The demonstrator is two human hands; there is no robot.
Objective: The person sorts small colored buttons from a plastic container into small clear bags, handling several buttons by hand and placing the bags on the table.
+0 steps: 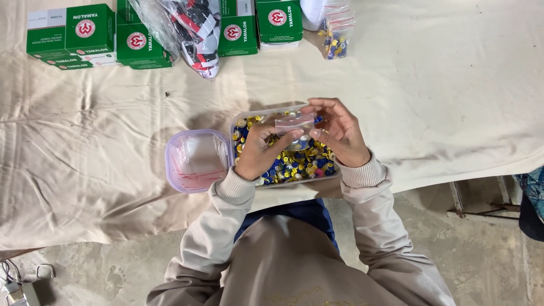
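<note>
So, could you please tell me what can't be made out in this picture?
Head view only:
- Small bag: contents too small to tell; both hands' fingers cover its edges.
- Tub of small pieces: left hand and right hand hide much of it.
- Green boxes: cut off by the top edge.
- Large clear bag: contents jumbled, top cut off.
- Round container: contents unclear through its plastic.
</note>
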